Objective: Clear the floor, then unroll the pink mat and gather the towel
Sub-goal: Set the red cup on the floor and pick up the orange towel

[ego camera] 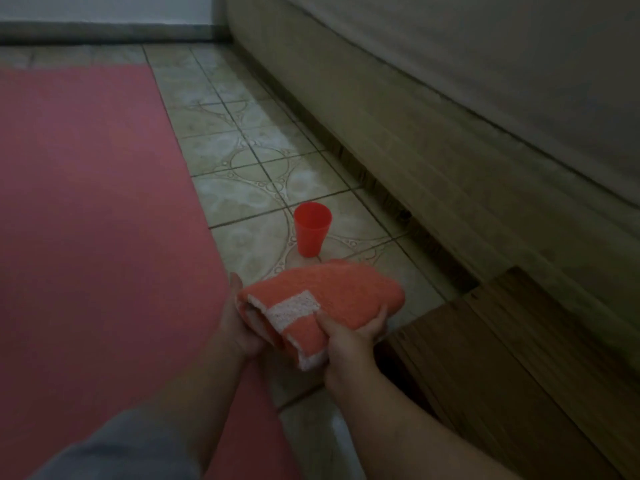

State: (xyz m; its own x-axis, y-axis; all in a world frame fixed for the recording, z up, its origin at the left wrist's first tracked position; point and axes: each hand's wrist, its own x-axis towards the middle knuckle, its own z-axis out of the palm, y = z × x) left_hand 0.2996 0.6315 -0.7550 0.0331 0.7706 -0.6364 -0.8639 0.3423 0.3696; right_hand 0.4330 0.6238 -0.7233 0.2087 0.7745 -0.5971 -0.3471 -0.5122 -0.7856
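Both hands, left hand [239,327] and right hand [349,341], are curled around one folded orange terry towel [332,292], being held near one red plastic cup [311,230], right of one unrolled pink mat [86,202].

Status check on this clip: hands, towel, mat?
Both hands, left and right, grip the folded orange towel. Pink mat lies flat. Red cup stands upright on tiles beyond.

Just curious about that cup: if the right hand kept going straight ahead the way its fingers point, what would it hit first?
Probably the red cup, standing on the floor tiles just beyond the towel the right hand grips. Depth is unclear; it might pass beside it.
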